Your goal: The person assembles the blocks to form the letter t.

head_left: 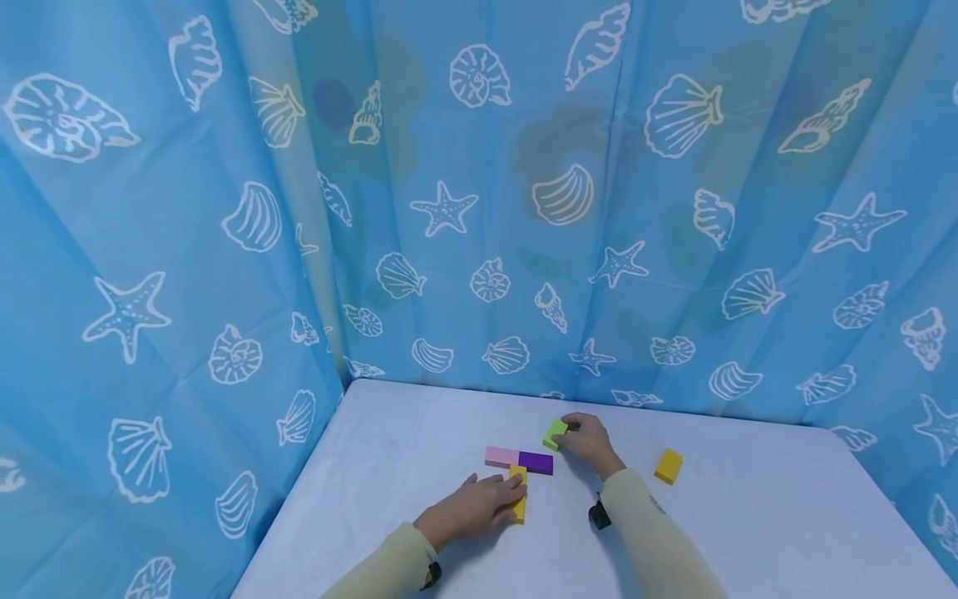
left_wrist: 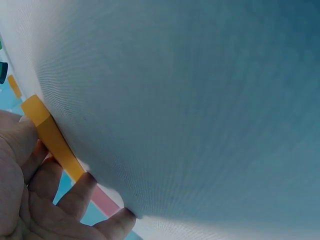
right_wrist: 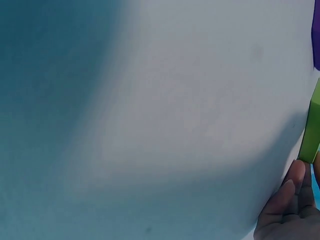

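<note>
Light-blue curtain (head_left: 449, 150) with white shell and starfish print fills most of the head view, hanging in folds behind and at both sides, cut off by the frame at top and edges; faint greenish and brown blotches on it, hard to make out. White-clothed table (head_left: 756, 524) below, near edge out of frame; both wrist views show mostly its cloth in soft, bluish shadow. Pale yellow-green sleeves, left (head_left: 389, 566) and right (head_left: 659, 541), run off the bottom. Left hand (head_left: 471, 506) grips the long yellow block (left_wrist: 56, 144) with a narrow hold, thumb near one end, fingers across and alongside; its middle is hidden in the head view. Right hand (head_left: 589, 439) pinches the lime-green block (head_left: 555, 433) between thumb and fingertips; one end is covered, and can't tell if it's lifted off the cloth. Right wrist view crops both hand and green block at the right edge. Purple block (head_left: 535, 463) and pink block (head_left: 501, 456) lie end to end, touching, at the long yellow block's far end; exact contact there unclear. Short yellow block (head_left: 669, 467) sits apart, right of the right hand. Black wrist device (head_left: 600, 514) partly shows by the right cuff. Dark object (left_wrist: 3, 72) at the left wrist view's edge, too cropped to identify.
</note>
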### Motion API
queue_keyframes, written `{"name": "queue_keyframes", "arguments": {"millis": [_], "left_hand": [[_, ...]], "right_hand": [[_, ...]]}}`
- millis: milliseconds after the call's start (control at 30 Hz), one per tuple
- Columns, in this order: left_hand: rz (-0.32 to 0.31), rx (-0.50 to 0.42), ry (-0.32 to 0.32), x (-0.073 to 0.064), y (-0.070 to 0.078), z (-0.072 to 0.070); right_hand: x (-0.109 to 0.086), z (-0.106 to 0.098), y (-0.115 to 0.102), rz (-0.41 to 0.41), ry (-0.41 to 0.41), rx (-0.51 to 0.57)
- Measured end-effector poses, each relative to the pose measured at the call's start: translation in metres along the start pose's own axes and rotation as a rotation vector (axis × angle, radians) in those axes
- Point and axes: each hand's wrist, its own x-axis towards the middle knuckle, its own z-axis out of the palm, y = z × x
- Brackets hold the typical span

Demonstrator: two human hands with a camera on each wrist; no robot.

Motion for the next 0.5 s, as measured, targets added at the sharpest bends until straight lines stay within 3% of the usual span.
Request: {"name": "queue_keyframes", "arguments": {"millis": [500], "left_hand": [[-0.008,-0.002,-0.002,0.002,0.0,0.001]], "right_hand": [[0.0,0.012,-0.01,-0.008,-0.028,-0.041]]}}
